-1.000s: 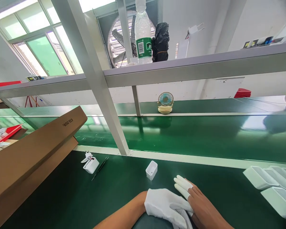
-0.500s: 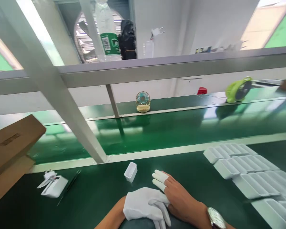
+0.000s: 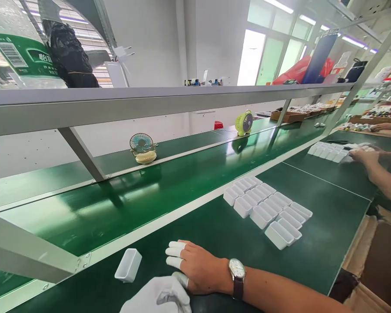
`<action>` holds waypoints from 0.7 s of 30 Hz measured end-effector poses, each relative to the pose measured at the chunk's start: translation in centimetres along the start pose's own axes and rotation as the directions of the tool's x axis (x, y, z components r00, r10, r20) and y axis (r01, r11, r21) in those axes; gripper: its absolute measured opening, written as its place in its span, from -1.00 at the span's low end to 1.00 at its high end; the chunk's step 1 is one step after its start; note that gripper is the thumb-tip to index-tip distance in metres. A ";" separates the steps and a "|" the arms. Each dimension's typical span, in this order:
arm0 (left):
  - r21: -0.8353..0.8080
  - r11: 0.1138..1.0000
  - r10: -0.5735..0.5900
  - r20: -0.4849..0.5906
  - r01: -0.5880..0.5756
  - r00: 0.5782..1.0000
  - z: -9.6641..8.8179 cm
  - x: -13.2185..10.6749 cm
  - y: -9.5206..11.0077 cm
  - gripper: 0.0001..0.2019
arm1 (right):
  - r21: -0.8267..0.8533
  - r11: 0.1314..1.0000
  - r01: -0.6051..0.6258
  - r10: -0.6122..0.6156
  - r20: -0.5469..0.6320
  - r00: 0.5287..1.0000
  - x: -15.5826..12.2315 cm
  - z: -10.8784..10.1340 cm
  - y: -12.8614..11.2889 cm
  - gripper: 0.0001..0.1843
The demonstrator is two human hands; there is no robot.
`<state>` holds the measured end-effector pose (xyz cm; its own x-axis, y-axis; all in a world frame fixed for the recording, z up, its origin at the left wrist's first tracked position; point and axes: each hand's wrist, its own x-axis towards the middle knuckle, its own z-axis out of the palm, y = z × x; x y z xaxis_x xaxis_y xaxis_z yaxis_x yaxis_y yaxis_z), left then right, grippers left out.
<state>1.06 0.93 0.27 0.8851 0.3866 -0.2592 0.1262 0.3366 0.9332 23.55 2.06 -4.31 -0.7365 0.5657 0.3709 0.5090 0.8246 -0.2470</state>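
Observation:
My left hand (image 3: 150, 298), in a white glove, is at the bottom edge and partly cut off. Its fingers are loosely bent and apart, with nothing seen in them, close against the thumb of my right hand (image 3: 203, 269). That right hand lies flat on the dark green table, fingers stretched out to the left, white cots on several of them and a wristwatch (image 3: 237, 270) on the wrist. Just left of my hands stands a small white plastic box (image 3: 128, 265), open at the top. Rows of similar white boxes (image 3: 261, 213) stand beyond my right forearm.
A green conveyor belt (image 3: 189, 174) runs behind a pale rail. Past it stand a small teal fan (image 3: 142, 145) and a lime fan (image 3: 244, 123). A metal post (image 3: 29, 252) is at left, below a shelf (image 3: 150, 102). A co-worker's hands (image 3: 366, 154) handle white boxes at right.
The view has swung right, bringing the co-worker into sight and losing the cardboard box and tweezers at left. My hands remain together, and the single white box still stands beside them.

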 end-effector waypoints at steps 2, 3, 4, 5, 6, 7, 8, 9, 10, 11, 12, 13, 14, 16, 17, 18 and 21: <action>-0.005 1.000 0.010 -0.013 -0.010 1.000 0.1 0.2 -0.3 -0.66 | 0.017 1.000 -0.016 0.016 -0.011 1.000 -0.2 0.3 0.1 -0.50; -0.008 1.000 0.019 -0.022 -0.019 1.000 0.2 0.2 -0.4 -0.67 | 0.028 0.999 -0.025 0.025 -0.013 1.000 -0.3 0.6 0.1 -0.50; -0.011 1.000 0.028 -0.031 -0.029 0.999 0.2 0.3 -0.6 -0.68 | 0.039 0.999 -0.033 0.033 -0.015 0.999 -0.3 0.8 0.2 -0.49; -0.014 0.999 0.037 -0.039 -0.037 0.999 0.2 0.4 -0.7 -0.70 | 0.047 0.998 -0.041 0.042 -0.016 0.999 -0.4 1.1 0.2 -0.49; -0.016 0.999 0.045 -0.045 -0.045 0.998 0.1 0.5 -0.7 -0.72 | 0.053 0.998 -0.047 0.048 -0.016 0.999 -0.5 1.3 0.2 -0.47; -0.019 0.999 0.050 -0.048 -0.051 0.998 0.1 0.6 -0.7 -0.73 | 0.058 0.997 -0.052 0.052 -0.013 0.999 -0.5 1.5 0.2 -0.45; -0.023 0.998 0.053 -0.046 -0.054 0.998 0.0 0.6 -0.7 -0.75 | 0.063 0.996 -0.057 0.058 -0.008 0.998 -0.6 1.6 0.2 -0.42; -0.028 0.998 0.053 -0.043 -0.054 0.998 0.0 0.6 -0.6 -0.75 | 0.068 0.996 -0.061 0.061 0.000 0.998 -0.6 1.6 0.3 -0.39; -0.035 0.998 0.051 -0.039 -0.053 0.998 0.0 0.5 -0.5 -0.74 | 0.074 0.996 -0.059 0.058 0.015 0.998 -0.6 1.5 0.3 -0.35; -0.045 0.998 0.050 -0.037 -0.051 0.998 0.0 0.4 -0.3 -0.72 | 0.080 0.995 -0.054 0.051 0.033 0.998 -0.6 1.4 0.3 -0.32; -0.056 0.997 0.048 -0.036 -0.050 0.998 0.1 0.3 -0.2 -0.70 | 0.087 0.995 -0.046 0.041 0.051 0.998 -0.5 1.1 0.3 -0.30; -0.067 0.997 0.046 -0.038 -0.049 0.998 0.3 0.2 0.0 -0.68 | 0.094 0.995 -0.037 0.030 0.066 0.997 -0.5 0.8 0.2 -0.28; -0.079 0.996 0.045 -0.043 -0.049 0.998 0.5 0.0 0.1 -0.65 | 0.101 0.994 -0.029 0.022 0.076 0.997 -0.5 0.5 0.2 -0.28; -0.100 0.994 0.042 -0.056 -0.048 0.998 0.8 -0.2 0.2 -0.63 | 0.113 0.993 -0.031 0.021 0.087 0.996 -0.3 0.0 0.0 -0.31; -0.109 0.993 0.040 -0.065 -0.047 0.997 1.0 -0.3 0.3 -0.63 | 0.117 0.992 -0.039 0.028 0.090 0.996 -0.3 -0.2 -0.1 -0.34; -0.117 0.992 0.037 -0.073 -0.045 0.997 1.1 -0.3 0.4 -0.62 | 0.119 0.992 -0.049 0.038 0.093 0.995 -0.2 -0.3 -0.2 -0.38; -0.132 0.991 0.016 -0.094 -0.029 0.995 1.2 -0.4 0.5 -0.63 | 0.124 0.989 -0.081 0.069 0.101 0.992 -0.2 -0.3 -0.5 -0.50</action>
<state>1.30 -0.11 1.15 0.8412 0.4708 -0.2659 0.0403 0.4358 0.8992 23.57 1.55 -4.03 -0.7412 0.6187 0.2605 0.5078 0.7706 -0.3852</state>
